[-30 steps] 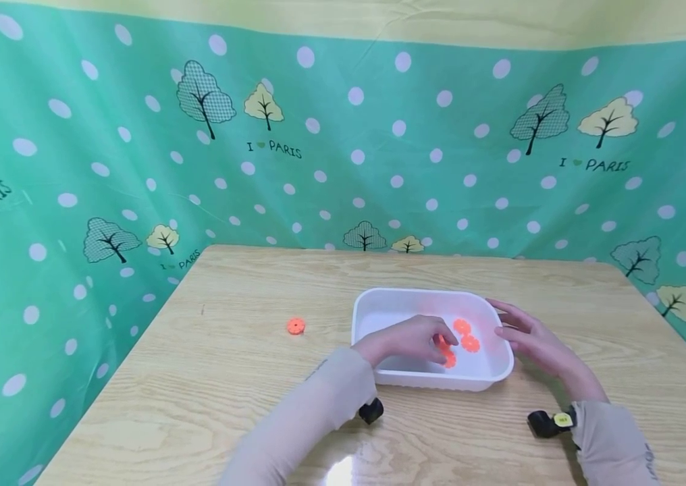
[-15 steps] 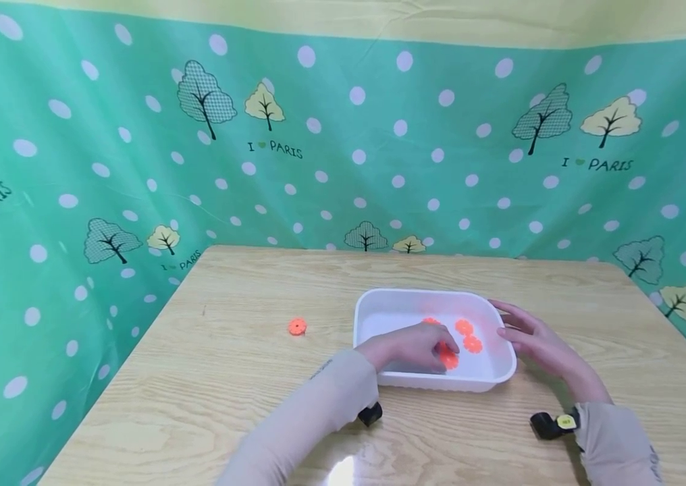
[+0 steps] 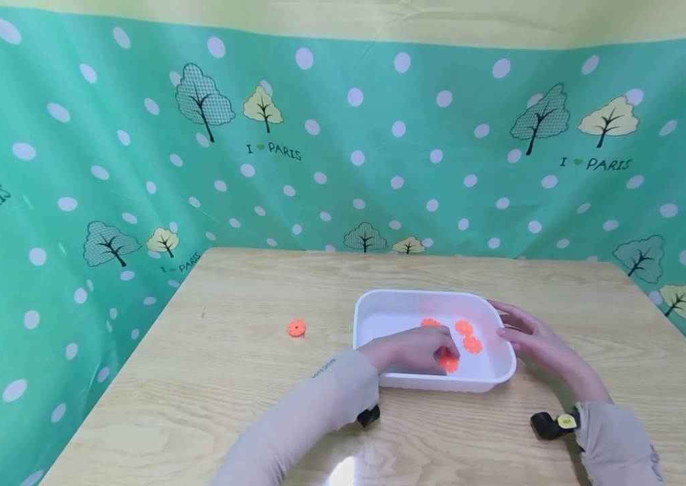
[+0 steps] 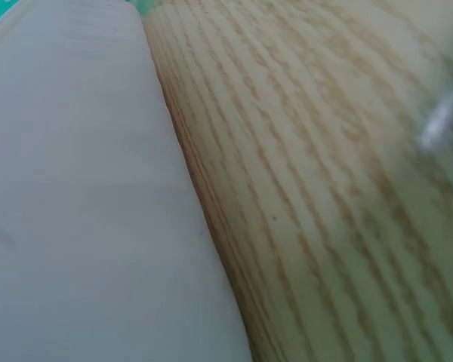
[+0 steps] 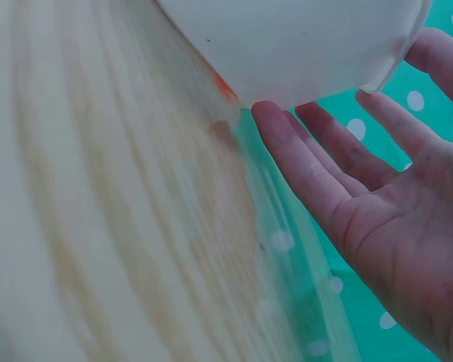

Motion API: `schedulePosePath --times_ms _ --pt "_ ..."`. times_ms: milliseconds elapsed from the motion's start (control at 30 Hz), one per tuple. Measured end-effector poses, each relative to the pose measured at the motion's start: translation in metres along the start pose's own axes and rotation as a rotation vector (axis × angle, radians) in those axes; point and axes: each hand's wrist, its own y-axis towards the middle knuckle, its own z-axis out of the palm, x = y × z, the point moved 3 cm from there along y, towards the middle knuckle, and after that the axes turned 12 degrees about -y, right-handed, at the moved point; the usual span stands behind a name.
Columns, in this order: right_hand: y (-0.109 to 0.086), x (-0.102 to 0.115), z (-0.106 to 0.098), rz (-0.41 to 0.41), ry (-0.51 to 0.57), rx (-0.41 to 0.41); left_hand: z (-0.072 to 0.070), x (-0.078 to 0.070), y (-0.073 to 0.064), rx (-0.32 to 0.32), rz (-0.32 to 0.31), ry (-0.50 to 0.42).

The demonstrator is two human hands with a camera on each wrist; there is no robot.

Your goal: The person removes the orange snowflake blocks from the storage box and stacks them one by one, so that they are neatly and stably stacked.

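Observation:
A white plastic basin [image 3: 373,317] stands on the wooden table. My left hand [image 3: 416,347] reaches in over its near left side, fingers curled around an orange notched disc [image 3: 451,365] on the floor of the basin; the fingertips are partly hidden. Behind the knuckles lies another orange disc [image 3: 429,322], partly covered. Two more discs [image 3: 467,336] lie together near the right wall. My right hand [image 3: 537,344] holds the basin's right end, thumb over the rim and fingers along the outer wall, as the right wrist view also shows the hand [image 5: 392,204] against the basin [image 5: 302,53].
A single orange disc [image 3: 297,328] with a center hole lies on the table [image 3: 227,378], left of the basin. A green dotted curtain [image 3: 319,148] hangs behind the table. Mostly basin wall [image 4: 98,196] and wood grain fill the left wrist view.
My left hand has dropped slightly toward the near wall, and a disc behind its knuckles has come into view. My right hand stays on the basin's end.

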Motion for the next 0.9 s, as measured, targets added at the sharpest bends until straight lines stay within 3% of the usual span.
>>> schedulePosePath --times_ms 400,900 --pt "0.0005 -0.0008 0.001 0.008 0.009 -0.001 0.0005 -0.0017 0.0009 -0.005 -0.057 0.001" --pt "-0.001 0.0007 0.003 0.001 0.02 0.003 0.0016 0.0032 0.002 -0.02 -0.056 0.038"
